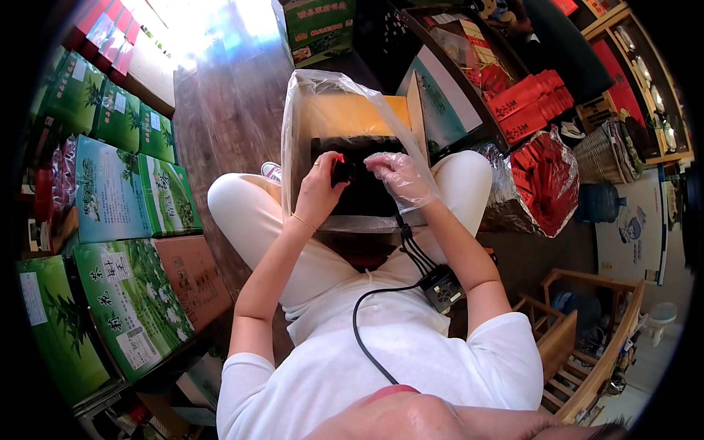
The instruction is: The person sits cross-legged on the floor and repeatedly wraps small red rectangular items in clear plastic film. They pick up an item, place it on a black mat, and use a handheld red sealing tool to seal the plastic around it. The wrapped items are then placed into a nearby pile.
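Observation:
My bare left hand (323,184), a ring on one finger, grips a small dark packet with a red spot (342,169). To its right, my right hand (400,179) wears a thin clear plastic glove, its fingers bent together; whether they pinch anything is unclear. Both hands are over an open cardboard box (419,118) between my knees. A clear plastic liner (316,77) drapes over the box's rim. The dark contents (366,195) of the box are too dark to make out.
Green printed cartons (132,308) are stacked at the left. At the right are a tray with red packets (520,113), a foil-lined bag of red packets (542,181), a wicker basket (602,154) and a wooden chair (599,379). A cabled black device (443,289) lies by my right forearm.

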`<action>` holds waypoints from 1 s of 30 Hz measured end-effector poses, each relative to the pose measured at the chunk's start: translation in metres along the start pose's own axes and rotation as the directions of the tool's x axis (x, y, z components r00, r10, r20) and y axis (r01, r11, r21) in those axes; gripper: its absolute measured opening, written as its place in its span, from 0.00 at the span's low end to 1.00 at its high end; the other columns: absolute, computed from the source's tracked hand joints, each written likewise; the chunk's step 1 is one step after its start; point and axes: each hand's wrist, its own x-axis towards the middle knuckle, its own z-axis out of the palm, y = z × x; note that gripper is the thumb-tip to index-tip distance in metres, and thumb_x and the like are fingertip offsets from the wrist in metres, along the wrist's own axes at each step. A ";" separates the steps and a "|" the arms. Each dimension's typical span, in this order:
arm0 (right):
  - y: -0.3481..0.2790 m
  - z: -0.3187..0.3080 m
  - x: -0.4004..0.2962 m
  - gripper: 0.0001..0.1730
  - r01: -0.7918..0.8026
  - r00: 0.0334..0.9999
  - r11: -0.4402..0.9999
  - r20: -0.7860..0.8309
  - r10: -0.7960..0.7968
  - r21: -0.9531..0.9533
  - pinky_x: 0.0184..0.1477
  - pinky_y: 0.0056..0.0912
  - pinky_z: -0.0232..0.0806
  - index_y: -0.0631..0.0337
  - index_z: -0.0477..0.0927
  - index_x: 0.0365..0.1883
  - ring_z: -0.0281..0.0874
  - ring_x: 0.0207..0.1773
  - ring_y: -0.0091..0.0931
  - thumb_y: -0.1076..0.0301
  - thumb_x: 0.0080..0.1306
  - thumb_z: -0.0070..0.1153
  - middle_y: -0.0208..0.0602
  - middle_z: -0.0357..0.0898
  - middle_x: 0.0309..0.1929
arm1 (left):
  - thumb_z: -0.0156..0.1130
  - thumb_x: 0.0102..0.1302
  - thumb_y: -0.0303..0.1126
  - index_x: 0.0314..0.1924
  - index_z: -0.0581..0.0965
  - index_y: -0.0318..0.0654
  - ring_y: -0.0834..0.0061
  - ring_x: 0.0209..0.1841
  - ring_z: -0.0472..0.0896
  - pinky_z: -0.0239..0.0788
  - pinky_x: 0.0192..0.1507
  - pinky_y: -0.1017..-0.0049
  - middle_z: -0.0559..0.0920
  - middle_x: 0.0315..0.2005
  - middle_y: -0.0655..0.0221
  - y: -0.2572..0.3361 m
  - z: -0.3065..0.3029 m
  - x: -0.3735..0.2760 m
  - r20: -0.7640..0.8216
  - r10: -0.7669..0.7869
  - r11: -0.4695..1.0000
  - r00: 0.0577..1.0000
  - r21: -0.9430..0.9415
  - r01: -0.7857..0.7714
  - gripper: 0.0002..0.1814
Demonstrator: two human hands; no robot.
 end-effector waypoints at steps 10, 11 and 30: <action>0.130 0.094 0.084 0.18 0.188 0.478 0.647 0.644 0.597 -0.739 0.34 0.44 0.76 0.60 0.86 0.41 0.86 0.36 0.35 0.71 0.49 0.70 0.45 0.86 0.38 | 0.75 0.53 0.29 0.58 0.69 0.37 0.51 0.48 0.81 0.75 0.48 0.61 0.80 0.46 0.51 -0.009 0.005 0.005 -0.024 -0.061 0.996 0.998 0.061 0.063 0.33; 0.168 0.099 0.090 0.23 0.068 0.436 0.691 0.645 0.628 -0.719 0.32 0.44 0.77 0.59 0.85 0.46 0.86 0.35 0.34 0.70 0.50 0.72 0.44 0.86 0.38 | 0.75 0.53 0.29 0.58 0.69 0.36 0.51 0.48 0.81 0.75 0.48 0.60 0.80 0.47 0.51 -0.004 0.007 0.012 -0.006 -0.044 0.998 0.999 0.053 0.044 0.34; 0.232 0.142 0.070 0.22 0.170 0.831 0.809 0.523 0.190 -0.563 0.50 0.43 0.74 0.52 0.83 0.49 0.82 0.51 0.42 0.73 0.54 0.63 0.48 0.84 0.47 | 0.75 0.51 0.28 0.59 0.69 0.35 0.52 0.46 0.81 0.75 0.47 0.62 0.79 0.46 0.54 -0.009 0.002 0.001 0.015 -0.091 0.995 0.996 0.054 0.090 0.36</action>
